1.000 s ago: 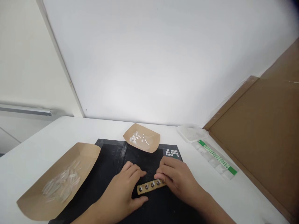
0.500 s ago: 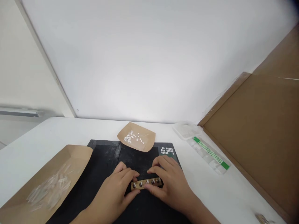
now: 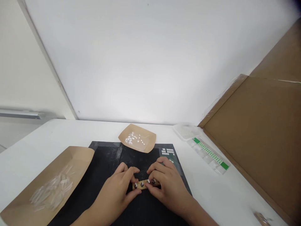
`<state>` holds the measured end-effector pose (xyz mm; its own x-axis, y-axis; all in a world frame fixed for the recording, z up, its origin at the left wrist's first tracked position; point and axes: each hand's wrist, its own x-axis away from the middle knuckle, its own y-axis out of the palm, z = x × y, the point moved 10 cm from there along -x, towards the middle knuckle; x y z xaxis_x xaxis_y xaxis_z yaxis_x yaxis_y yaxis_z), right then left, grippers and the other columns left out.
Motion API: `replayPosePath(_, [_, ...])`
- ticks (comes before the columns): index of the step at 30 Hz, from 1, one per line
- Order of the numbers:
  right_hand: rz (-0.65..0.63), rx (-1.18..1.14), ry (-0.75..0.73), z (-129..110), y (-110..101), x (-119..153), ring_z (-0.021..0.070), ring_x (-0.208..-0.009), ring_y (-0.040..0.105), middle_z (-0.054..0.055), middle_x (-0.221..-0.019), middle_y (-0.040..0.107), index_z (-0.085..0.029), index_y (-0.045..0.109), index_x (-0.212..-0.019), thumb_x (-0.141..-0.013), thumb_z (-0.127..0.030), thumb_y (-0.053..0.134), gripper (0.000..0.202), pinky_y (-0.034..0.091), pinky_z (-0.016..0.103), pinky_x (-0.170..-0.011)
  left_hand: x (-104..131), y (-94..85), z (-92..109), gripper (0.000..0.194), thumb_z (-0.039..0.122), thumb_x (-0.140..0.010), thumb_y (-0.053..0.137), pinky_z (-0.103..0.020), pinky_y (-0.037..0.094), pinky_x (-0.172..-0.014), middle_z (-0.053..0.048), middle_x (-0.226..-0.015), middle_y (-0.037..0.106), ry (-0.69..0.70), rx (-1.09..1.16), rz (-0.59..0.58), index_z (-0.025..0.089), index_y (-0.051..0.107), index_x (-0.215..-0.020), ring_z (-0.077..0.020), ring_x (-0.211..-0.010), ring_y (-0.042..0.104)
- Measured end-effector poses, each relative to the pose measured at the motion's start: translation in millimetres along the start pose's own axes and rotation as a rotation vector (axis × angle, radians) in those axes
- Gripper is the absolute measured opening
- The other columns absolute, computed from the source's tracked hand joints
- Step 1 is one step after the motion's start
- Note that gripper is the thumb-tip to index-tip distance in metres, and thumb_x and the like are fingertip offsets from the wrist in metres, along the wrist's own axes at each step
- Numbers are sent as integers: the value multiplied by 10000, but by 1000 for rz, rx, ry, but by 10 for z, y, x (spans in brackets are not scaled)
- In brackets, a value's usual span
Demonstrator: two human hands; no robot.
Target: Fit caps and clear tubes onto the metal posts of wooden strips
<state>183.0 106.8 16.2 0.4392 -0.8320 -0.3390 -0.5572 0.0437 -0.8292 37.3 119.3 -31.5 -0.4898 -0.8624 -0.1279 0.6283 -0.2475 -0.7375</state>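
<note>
A short tan strip [image 3: 139, 186] lies on the black mat, with several dark round clips along it, each bearing an upright white tip. My left hand [image 3: 118, 190] grips its left end between thumb and fingers. Over the strip's middle and right part, my right hand [image 3: 168, 185] is closed in, its thumb and a finger pinching at a small white piece [image 3: 148, 181] on one clip. These fingers cover the right end of the strip.
The black mat [image 3: 103, 169] carries a sheet of white oval stickers [image 3: 167, 152]. A small paper tray [image 3: 150, 140] holds white bits; a larger tray [image 3: 80, 153] holds clear plastic pieces. At right are a clear compartment box [image 3: 209, 153], a metal item [image 3: 261, 218] and a cardboard wall [image 3: 258, 135].
My right hand has closed in from a more open pose, its fingers now lower over the strip's right part and nearer its thumb. The left hand keeps its grip.
</note>
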Motion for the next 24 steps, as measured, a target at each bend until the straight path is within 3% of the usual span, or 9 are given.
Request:
replayPosePath(8, [30,-155,-10,-43,-29,-26,226,-989,656,-13,-936,771,-238,584,-785,-827,-67,741,236,519,431,-947,-7,-8,-8,326,148,-875,792,-324,579,-831,-7,-984,717,-41,-17,-43,268,670,-1152,-235,-1006,684])
replayPosePath(16, [76,-106,-39,-88,-68,-10,273,-1074,670,-1,-921,792,-258,638,-819,-873,-112,725,178,498,489,-996,-27,-16,-8,307,159,-870,794,-307,586,-800,-6,-963,719,-54,-23,-27,266,680,-1135,-227,-970,707])
replayPosePath(21, [198,-253,2,-60,-217,9,278,-1146,695,10,-948,805,-271,641,-870,-895,-158,721,141,528,484,-1028,-13,-19,-16,325,159,-856,795,-303,590,-779,-27,-997,712,-11,-37,5,259,676,-1142,-224,-953,693])
replayPosePath(24, [183,-361,-4,-60,-238,16,248,-1111,736,28,-1009,814,-269,653,-929,-943,-179,688,98,583,417,-965,-7,-39,16,330,155,-834,806,-311,586,-789,-36,-1011,715,33,-49,23,254,679,-1121,-239,-997,657])
